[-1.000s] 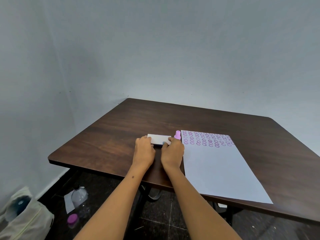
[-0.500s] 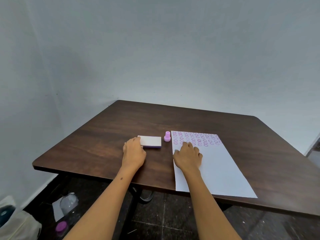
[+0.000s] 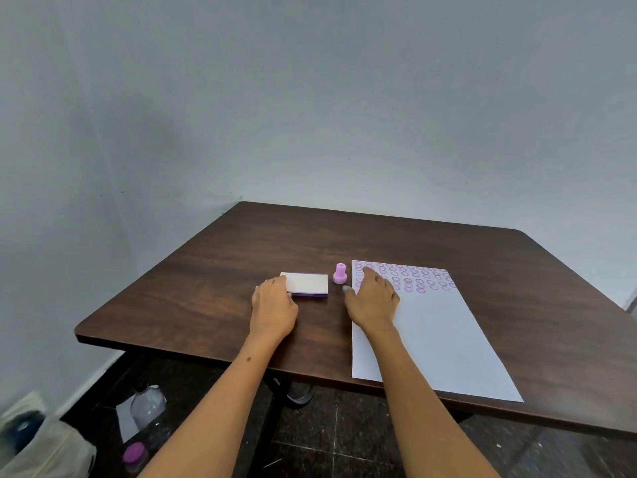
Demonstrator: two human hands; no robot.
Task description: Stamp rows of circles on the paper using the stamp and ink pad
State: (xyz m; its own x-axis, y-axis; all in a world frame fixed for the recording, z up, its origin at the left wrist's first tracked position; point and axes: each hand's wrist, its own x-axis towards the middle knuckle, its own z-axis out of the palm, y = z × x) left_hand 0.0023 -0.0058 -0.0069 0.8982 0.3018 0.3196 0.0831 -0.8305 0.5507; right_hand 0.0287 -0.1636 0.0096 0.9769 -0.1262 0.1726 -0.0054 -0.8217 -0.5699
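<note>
Head view: left hand point(image 3: 274, 307) flat, empty, fingertips on ink pad's point(image 3: 307, 284) left edge. Right hand point(image 3: 374, 298) spread, empty, on paper's point(image 3: 441, 336) left margin; stamp point(image 3: 340, 274) upright between pad and paper, untouched.

No readable writing anywhere.

The paper point(image 3: 434, 332) carries only rows of stamped purple circles at its far end (marks, not letters or numbers); the closed ink pad point(image 3: 307, 283) to its left shows a blank white lid.

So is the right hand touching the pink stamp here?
Apart. The head view shows bare table between the right hand and the upright stamp.
</note>
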